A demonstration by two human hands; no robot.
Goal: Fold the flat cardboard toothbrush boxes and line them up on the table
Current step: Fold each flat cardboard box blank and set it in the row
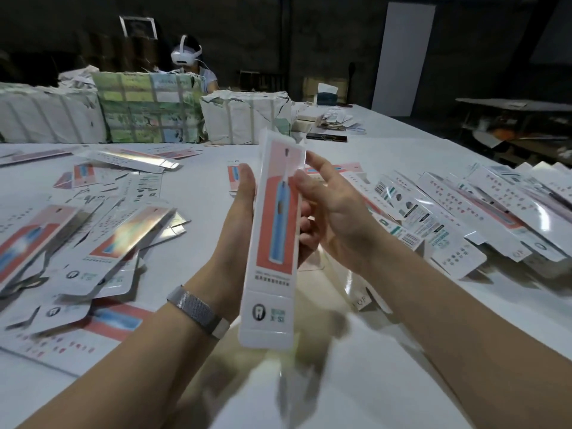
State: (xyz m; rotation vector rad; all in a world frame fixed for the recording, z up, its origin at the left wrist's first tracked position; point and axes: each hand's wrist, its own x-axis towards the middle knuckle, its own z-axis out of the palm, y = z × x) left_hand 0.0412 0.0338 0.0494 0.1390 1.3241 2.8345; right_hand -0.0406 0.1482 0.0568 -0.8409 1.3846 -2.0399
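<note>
Here the toothbrush box (274, 243) stands nearly upright above the white table (402, 382), held at the centre of the view between both hands, its printed face with the pink panel and blue brush turned toward the camera and its top tipped slightly toward one o'clock.

The left hand (238, 218) rises from seven o'clock, forearm angled up across the table, a metal mesh wristband (198, 311) around the wrist. Its palm lies flat against the box's left edge with the fingers straight and pointing to twelve o'clock; fingertips that seem to be the same hand's show curled behind the box at its right edge, so the hand grips the box.

The right hand (334, 212) comes in from four o'clock, the wrist bent back. Its fingers are spread and relaxed, the index finger and thumb tip touching the upper right edge of the box without closing round it.

Flat unfolded boxes (102, 243) lie scattered at nine o'clock, overlapping one another. Folded boxes (483, 212) lie packed side by side at three o'clock. Wrapped bundles (148, 109) sit at eleven o'clock, with a person wearing a white headset (185, 55) behind them.
</note>
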